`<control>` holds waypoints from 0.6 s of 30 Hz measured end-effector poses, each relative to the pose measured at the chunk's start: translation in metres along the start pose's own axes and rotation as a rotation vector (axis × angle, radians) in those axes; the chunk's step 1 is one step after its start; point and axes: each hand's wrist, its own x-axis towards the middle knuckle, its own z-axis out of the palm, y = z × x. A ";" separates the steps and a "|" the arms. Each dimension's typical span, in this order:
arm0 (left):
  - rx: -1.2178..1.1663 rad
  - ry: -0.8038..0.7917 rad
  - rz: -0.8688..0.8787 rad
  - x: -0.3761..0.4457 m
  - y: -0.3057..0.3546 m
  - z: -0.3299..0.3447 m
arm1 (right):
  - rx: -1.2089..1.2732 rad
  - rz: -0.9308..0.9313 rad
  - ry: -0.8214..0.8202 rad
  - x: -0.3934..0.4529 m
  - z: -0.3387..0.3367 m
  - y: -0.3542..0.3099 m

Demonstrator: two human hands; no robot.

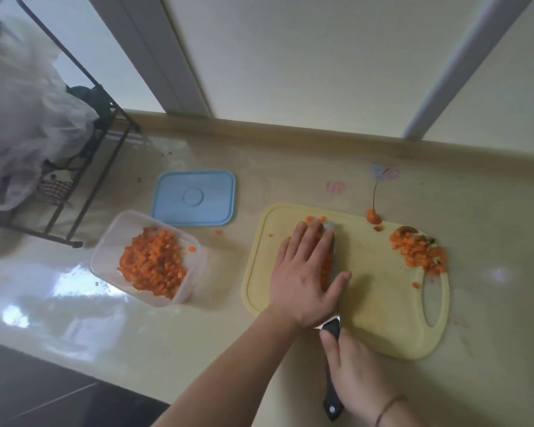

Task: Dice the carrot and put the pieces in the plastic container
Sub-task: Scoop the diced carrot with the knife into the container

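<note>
A yellow cutting board [379, 303] lies on the counter. My left hand [305, 272] lies flat with straight fingers on diced carrot and the knife blade [332, 229] in the board's left half. My right hand [361, 377] grips the knife's black handle [332, 334] at the board's near edge. A pile of carrot dice [420, 251] sits at the board's far right corner. The clear plastic container [105, 263], left of the board, holds many carrot dice [154, 263].
A blue lid [195, 197] lies behind the container. A carrot end with its thin root [373, 215] rests just beyond the board. Stray dice [218, 232] lie on the counter. A black wire rack [84, 180] with plastic bags stands far left.
</note>
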 end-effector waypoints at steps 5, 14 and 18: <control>-0.082 0.044 0.009 0.001 0.001 0.007 | 0.210 0.003 -0.002 -0.001 -0.003 0.014; -0.098 0.079 -0.025 0.010 0.022 0.013 | 0.371 -0.022 -0.010 0.001 -0.019 0.037; -0.103 0.084 -0.024 0.012 0.031 0.009 | 0.491 -0.052 -0.138 0.000 -0.030 0.035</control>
